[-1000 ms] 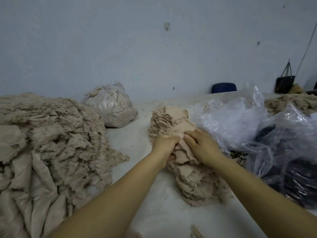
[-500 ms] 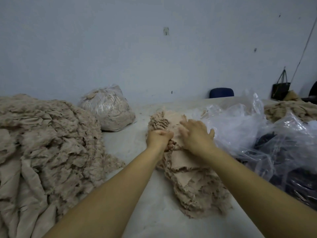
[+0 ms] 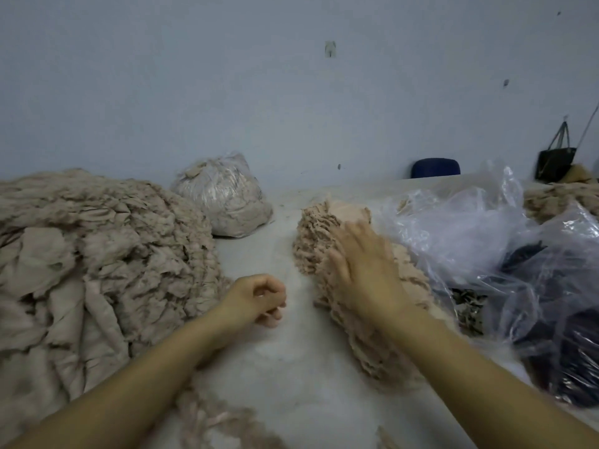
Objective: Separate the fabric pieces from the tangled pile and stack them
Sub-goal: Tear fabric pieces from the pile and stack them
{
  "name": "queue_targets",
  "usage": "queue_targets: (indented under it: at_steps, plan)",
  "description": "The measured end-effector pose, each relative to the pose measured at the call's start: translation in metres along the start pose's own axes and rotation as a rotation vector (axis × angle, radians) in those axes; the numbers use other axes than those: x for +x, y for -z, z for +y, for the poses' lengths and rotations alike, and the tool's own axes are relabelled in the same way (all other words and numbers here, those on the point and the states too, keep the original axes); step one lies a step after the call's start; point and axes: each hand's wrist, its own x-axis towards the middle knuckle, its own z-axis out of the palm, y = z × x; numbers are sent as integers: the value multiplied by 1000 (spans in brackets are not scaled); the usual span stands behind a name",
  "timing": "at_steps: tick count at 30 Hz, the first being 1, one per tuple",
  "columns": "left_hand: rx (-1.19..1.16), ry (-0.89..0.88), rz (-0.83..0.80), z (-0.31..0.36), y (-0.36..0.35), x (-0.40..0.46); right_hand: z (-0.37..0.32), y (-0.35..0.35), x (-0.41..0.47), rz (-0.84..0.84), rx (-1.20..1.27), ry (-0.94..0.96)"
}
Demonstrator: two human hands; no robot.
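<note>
Left hand (image 3: pixel 256 299) withdrawn from stack (image 3: pixel 327 234), curled empty, right hand (image 3: pixel 363 267) flat on it, stack running near-to-far.

Tangled pile (image 3: pixel 97 270) left on table (image 3: pixel 285 367); stack (image 3: pixel 350 286) centre-right; plastic bags (image 3: pixel 486 241) right of stack.

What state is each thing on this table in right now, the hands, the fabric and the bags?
Left hand: fingers curled, holding nothing, over bare table.
Right hand: flat, pressing on the stack.
Stack of fabric pieces: layered, leaning.
Tangled pile: heaped, unsorted.
Filled plastic bag: closed, stuffed with fabric.
Clear plastic bags: crumpled, open.
</note>
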Motion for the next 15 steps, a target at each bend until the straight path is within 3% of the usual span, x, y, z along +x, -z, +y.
queue_targets:
  at_steps: [2,4,6,8,11,15]
  plan:
    - [141,-16,-188,-8,37,-30,-30,-14,-33,-68,242,155]
    - [310,-7,-384,-10,76,-64,-53,-37,-73,-358,421,191]
    - [417,8,-451,-14,107,-95,-60,-55,-98,-638,501,187]
    - [466,-3,-388,-24,127,-121,-61,-62,-105,-749,442,312]
    - [732,-294,-197,-47,140,-152,-62,-63,-110,-733,323,449]
    - [1016,-572,-65,-70,143,-176,-57,-63,-124,-607,215,275]
